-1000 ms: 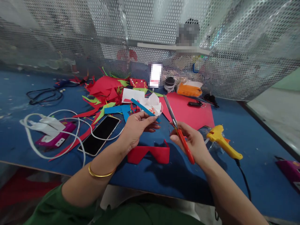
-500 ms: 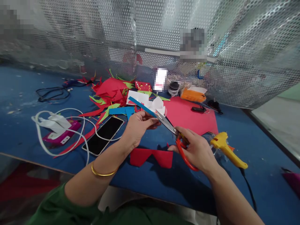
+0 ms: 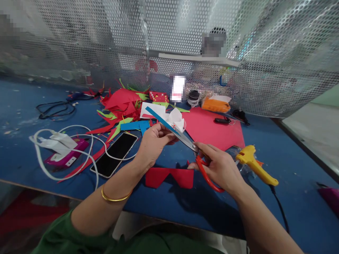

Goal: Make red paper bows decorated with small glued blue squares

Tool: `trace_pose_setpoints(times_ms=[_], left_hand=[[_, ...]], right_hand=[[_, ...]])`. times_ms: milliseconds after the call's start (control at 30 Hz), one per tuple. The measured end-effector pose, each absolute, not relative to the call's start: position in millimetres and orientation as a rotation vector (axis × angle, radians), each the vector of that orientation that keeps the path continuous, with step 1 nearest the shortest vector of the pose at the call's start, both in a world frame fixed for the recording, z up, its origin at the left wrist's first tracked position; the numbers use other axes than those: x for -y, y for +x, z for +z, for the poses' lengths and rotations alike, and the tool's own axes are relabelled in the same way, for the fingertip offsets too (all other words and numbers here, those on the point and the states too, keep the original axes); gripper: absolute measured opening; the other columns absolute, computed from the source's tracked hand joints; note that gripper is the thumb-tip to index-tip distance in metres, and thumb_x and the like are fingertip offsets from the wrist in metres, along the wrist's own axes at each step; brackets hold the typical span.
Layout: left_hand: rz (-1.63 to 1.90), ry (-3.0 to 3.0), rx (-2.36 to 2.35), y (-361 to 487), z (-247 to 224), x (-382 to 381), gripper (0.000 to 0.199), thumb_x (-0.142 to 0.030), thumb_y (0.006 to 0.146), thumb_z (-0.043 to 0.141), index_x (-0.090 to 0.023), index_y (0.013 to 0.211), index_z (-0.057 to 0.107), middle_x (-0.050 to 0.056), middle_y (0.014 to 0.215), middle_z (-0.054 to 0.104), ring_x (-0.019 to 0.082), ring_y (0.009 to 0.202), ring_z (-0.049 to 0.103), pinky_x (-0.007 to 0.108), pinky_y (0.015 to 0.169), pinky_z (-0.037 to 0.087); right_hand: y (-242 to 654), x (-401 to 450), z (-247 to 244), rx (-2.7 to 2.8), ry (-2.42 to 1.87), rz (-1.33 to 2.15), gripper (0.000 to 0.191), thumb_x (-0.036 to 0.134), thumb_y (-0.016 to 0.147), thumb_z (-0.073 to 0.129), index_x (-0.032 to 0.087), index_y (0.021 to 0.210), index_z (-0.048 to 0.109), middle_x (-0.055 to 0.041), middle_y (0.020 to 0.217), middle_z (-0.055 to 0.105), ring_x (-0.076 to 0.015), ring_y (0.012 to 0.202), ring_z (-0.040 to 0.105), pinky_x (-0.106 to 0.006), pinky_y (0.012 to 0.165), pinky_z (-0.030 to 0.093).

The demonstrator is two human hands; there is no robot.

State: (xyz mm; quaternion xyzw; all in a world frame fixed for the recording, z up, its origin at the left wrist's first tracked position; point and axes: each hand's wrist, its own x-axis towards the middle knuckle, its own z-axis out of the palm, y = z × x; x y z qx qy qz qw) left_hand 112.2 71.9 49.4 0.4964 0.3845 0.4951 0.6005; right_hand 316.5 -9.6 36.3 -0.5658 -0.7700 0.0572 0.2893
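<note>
Blue strip [image 3: 156,115] slants up over table [image 3: 19,160], lower end pinched in left hand [image 3: 153,141]. Our right hand [image 3: 221,165] has grip wrapped round handles of scissors [image 3: 187,141], blades at strip's lower part; whether paper sits between them, we cannot tell. Best hold strip taut, keep blades off skin, snip slowly. No brand, label or writing readable; lit screen [image 3: 178,88] pixelated.

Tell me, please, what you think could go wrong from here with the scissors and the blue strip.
The scissors' blades sit close to the fingers of the left hand, so a slip might nick them. The blue strip is held near one end with its far end free, so it may twist and cut crookedly.
</note>
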Motion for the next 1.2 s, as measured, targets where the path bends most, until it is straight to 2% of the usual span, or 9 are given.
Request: trace_pose_setpoints(times_ms=[233,433,600,800,1200], left_hand=[[1.152,1.172,-0.931,113.0,53.4,-69.9,0.02,-0.022,0.069,0.079,-0.018,0.078,0.061,-0.001,0.071,0.07,0.014,0.067,0.069,0.029,0.071,0.058],[1.135,1.178,-0.917,111.5,50.8,-71.7,0.019,-0.022,0.07,0.078,-0.017,0.081,0.064,0.0,0.075,0.072,0.013,0.068,0.07,0.028,0.072,0.058],[1.118,1.179,-0.933,111.6,51.6,-72.6,0.022,-0.022,0.067,0.08,-0.019,0.08,0.064,0.0,0.074,0.072,0.014,0.067,0.07,0.029,0.072,0.058],[1.122,1.201,-0.932,111.8,53.6,-72.3,0.022,-0.022,0.065,0.08,-0.019,0.081,0.064,-0.001,0.071,0.071,0.014,0.066,0.069,0.029,0.071,0.058],[1.123,1.209,-0.931,111.4,53.0,-72.3,0.023,-0.023,0.066,0.081,-0.018,0.08,0.064,0.0,0.074,0.073,0.014,0.068,0.07,0.028,0.071,0.059]], right_hand=[[314.7,10.6,38.8,2.046,-1.482,0.11,0.057,0.056,0.09,0.058,0.01,0.122,0.065,-0.0056,0.078,0.065,-0.0161,0.059,0.058,-0.029,0.056,0.047],[315.1,11.0,39.3,2.044,-1.493,0.12,0.056,0.059,0.09,0.057,0.014,0.122,0.066,-0.0049,0.076,0.066,-0.0157,0.058,0.057,-0.028,0.056,0.047],[316.2,10.9,39.3,2.038,-1.496,0.196,0.055,0.06,0.088,0.06,0.016,0.121,0.066,-0.0074,0.083,0.07,-0.0163,0.062,0.061,-0.029,0.058,0.049],[315.7,12.6,42.3,2.042,-1.516,0.242,0.054,0.06,0.086,0.062,0.017,0.118,0.066,-0.0044,0.077,0.068,-0.015,0.059,0.057,-0.027,0.056,0.047],[315.0,12.4,42.7,2.046,-1.515,0.212,0.052,0.059,0.088,0.059,0.017,0.118,0.066,-0.0051,0.077,0.067,-0.0149,0.06,0.056,-0.027,0.057,0.046]])
